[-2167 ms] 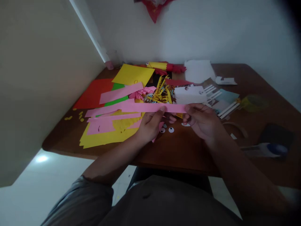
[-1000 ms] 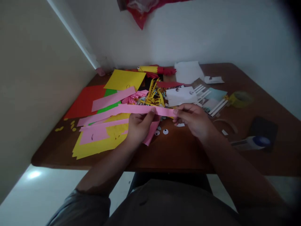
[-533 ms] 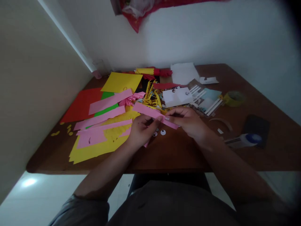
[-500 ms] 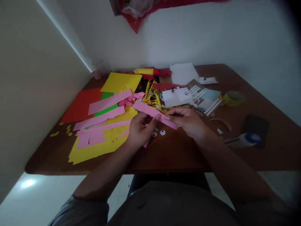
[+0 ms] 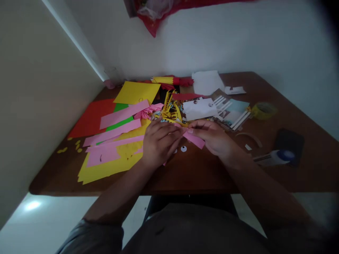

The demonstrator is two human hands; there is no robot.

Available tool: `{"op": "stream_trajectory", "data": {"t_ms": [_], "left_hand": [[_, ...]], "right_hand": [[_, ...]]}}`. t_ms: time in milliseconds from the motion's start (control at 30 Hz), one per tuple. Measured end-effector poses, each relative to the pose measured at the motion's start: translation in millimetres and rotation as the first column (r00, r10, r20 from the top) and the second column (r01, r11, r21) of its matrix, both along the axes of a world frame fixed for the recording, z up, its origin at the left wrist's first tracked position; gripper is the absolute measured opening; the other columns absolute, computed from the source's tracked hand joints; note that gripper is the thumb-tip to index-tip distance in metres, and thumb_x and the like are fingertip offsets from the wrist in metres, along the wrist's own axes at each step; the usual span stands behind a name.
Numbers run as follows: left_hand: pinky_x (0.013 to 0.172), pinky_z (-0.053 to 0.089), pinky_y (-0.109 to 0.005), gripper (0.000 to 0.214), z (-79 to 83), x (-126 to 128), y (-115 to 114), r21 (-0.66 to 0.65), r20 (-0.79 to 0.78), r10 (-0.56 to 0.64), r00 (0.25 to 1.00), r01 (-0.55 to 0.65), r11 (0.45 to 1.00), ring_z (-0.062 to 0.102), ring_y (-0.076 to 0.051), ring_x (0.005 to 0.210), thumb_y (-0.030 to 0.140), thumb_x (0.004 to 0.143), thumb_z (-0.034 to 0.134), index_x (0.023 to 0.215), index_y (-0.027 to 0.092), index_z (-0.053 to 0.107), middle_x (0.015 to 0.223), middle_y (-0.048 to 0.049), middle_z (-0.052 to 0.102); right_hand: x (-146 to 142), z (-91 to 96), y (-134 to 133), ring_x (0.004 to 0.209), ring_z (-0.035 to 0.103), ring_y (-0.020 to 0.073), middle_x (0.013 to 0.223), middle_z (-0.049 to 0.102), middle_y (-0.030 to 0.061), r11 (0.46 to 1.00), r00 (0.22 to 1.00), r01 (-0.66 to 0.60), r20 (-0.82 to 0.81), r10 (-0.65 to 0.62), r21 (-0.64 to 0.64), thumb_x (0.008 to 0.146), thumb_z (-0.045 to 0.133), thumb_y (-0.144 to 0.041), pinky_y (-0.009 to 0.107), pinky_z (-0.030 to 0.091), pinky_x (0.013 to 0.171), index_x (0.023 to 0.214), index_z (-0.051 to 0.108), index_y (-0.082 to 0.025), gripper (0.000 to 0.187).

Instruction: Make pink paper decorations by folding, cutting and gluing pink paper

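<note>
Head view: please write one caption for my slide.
Left hand and right hand meet at a pink paper strip above a brown table with coloured paper.

Paper strip [image 5: 195, 140] in hands [image 5: 160, 143], sheets [image 5: 103, 173] left, tape [image 5: 264, 110] right

A dark flat object [image 5: 290, 144] lies rightward; beyond it, probably yellow tape [image 5: 261, 113].

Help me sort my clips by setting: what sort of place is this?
Probably an indoor craft corner, though whether at home or elsewhere I can't tell. What shows it: the table, a yellow sheet on it and the pink strip in hand.
</note>
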State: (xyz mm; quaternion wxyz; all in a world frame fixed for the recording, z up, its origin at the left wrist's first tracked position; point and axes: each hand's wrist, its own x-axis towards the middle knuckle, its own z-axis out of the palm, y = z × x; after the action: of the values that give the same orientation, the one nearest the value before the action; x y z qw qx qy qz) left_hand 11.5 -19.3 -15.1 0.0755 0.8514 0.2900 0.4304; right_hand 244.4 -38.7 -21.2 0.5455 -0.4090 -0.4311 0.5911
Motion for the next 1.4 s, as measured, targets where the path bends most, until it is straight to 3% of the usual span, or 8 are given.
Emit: {"op": "stream_trajectory", "data": {"t_ms": [67,167,400,667,800,933,1200,1400], "left_hand": [[0.116,0.056,-0.049,0.025,-0.5,2.5,-4.1,-0.069,0.057,-0.005,0.998,0.009,0.998,0.081,-0.027,0.108,0.032,0.099,0.082,0.123,0.036,0.088,0.113,-0.0043,0.088],[0.099,0.064,-0.039,0.027,-1.9,7.2,-12.3,-0.211,0.168,0.007,0.986,0.029,0.977,0.082,-0.024,0.102,0.031,0.101,0.080,0.127,0.033,0.088,0.114,-0.0069,0.088],[0.092,0.066,-0.035,0.021,-3.5,17.0,-19.6,-0.536,0.388,0.120,0.914,0.117,0.836,0.083,-0.023,0.094,0.038,0.094,0.089,0.113,0.030,0.093,0.107,-0.0076,0.089],[0.063,0.061,-0.025,0.025,-1.9,19.5,-19.6,-0.723,0.461,0.181,0.868,0.250,0.644,0.075,-0.015,0.070,0.042,0.094,0.089,0.113,0.026,0.093,0.093,-0.0052,0.087],[0.057,0.058,-0.024,0.029,-1.4,21.5,-20.5,-0.775,0.487,0.214,0.847,0.307,0.552,0.070,-0.013,0.062,0.044,0.092,0.090,0.114,0.024,0.092,0.077,-0.0025,0.081],[0.054,0.057,-0.024,0.034,-2.0,23.2,-19.4,-0.805,0.507,0.243,0.827,0.353,0.476,0.066,-0.012,0.056,0.047,0.090,0.092,0.113,0.023,0.092,0.074,-0.0018,0.079],[0.058,0.060,-0.025,0.038,-8.1,22.1,-17.2,-0.808,0.539,0.235,0.809,0.419,0.413,0.069,-0.012,0.060,0.049,0.092,0.090,0.118,0.022,0.090,0.085,-0.0038,0.083],[0.053,0.056,-0.022,0.040,-2.1,23.9,-19.3,-0.789,0.548,0.203,0.811,0.421,0.447,0.070,-0.013,0.059,0.047,0.087,0.095,0.118,0.022,0.091,0.080,-0.0039,0.082]], "right_hand": [[-1.1,0.9,-1.2,0.079,0.070,0.0161,0.088,0.081,0.0009,1.000,1.000,-0.003,-0.004,0.003,0.005,0.068,0.105,-0.047,0.030,0.058,0.077,0.084,0.083,-0.024,0.036],[-2.1,3.6,-3.4,0.078,0.069,0.0155,0.088,0.080,0.0006,0.999,1.000,-0.018,-0.006,0.018,0.031,0.070,0.104,-0.050,0.030,0.057,0.075,0.084,0.083,-0.025,0.036],[-3.1,6.4,-5.1,0.080,0.069,0.0161,0.088,0.078,0.0004,0.996,0.998,-0.018,0.055,0.013,0.086,0.072,0.103,-0.053,0.032,0.059,0.080,0.084,0.080,-0.025,0.038],[-3.8,6.8,-4.7,0.079,0.066,0.0165,0.086,0.076,0.0003,0.991,0.993,0.002,0.117,-0.019,0.137,0.073,0.102,-0.054,0.031,0.056,0.077,0.083,0.079,-0.025,0.039],[-4.1,7.3,-4.6,0.078,0.067,0.0164,0.086,0.077,0.0008,0.990,0.993,0.008,0.116,-0.025,0.142,0.073,0.101,-0.053,0.031,0.056,0.075,0.083,0.079,-0.024,0.037],[-3.3,5.6,-5.1,0.080,0.068,0.0176,0.087,0.077,0.0016,0.991,0.993,0.015,0.115,-0.030,0.133,0.075,0.100,-0.053,0.032,0.059,0.078,0.082,0.079,-0.025,0.036],[-2.1,0.5,-3.4,0.080,0.067,0.0181,0.084,0.075,0.0009,0.990,0.990,0.037,0.127,-0.055,0.138,0.072,0.103,-0.052,0.033,0.060,0.080,0.081,0.080,-0.025,0.037],[-2.4,2.9,-5.7,0.082,0.071,0.0188,0.086,0.079,0.0023,0.989,0.990,0.026,0.134,-0.046,0.146,0.076,0.101,-0.053,0.034,0.060,0.082,0.081,0.080,-0.026,0.035]]}}
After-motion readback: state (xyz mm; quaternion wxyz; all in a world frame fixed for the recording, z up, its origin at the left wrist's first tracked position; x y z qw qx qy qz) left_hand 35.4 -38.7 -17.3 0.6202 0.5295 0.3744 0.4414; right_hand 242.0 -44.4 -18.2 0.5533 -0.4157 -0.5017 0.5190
